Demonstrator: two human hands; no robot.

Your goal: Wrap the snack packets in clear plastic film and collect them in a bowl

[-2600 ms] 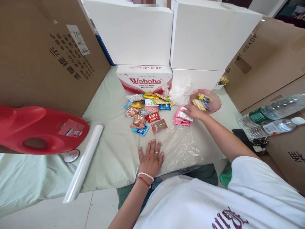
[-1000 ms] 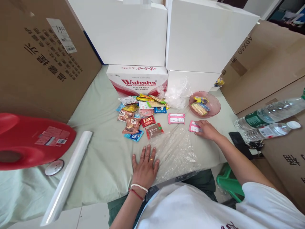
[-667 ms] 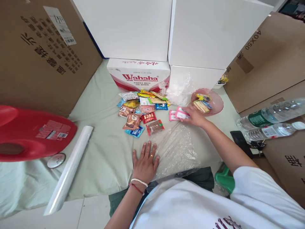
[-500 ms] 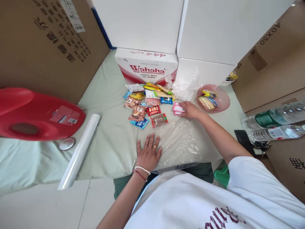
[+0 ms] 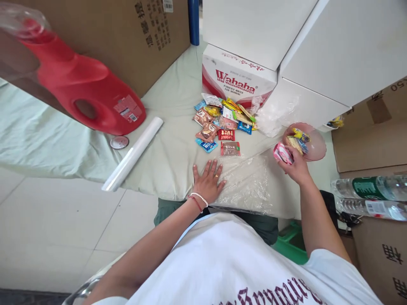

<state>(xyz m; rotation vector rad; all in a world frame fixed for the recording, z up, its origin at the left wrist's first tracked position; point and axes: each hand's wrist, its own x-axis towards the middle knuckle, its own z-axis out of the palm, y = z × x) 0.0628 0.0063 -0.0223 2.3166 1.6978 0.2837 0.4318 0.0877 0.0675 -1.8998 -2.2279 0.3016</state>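
My left hand (image 5: 208,182) lies flat with fingers spread on the edge of a clear plastic sheet (image 5: 251,184) spread over the pale green cloth. My right hand (image 5: 294,165) is raised above the sheet's right side, closed on pink snack packets (image 5: 282,153), close to a pink glass bowl (image 5: 318,146) that holds a few wrapped snacks. A pile of several small snack packets (image 5: 222,123) lies beyond the sheet, in front of the Wahaha box (image 5: 237,82).
A red jug (image 5: 85,91) lies on its side at left, with a round cap (image 5: 119,142) and a roll of clear film (image 5: 133,153) beside it. White boxes (image 5: 318,46) and brown cartons stand behind. Water bottles (image 5: 369,197) lie at right. Crumpled plastic (image 5: 273,118) sits by the bowl.
My right hand gathered the two pink packets from the cloth, lifted them and drew back toward the bowl. The view swung left. My left hand stayed flat on the sheet.
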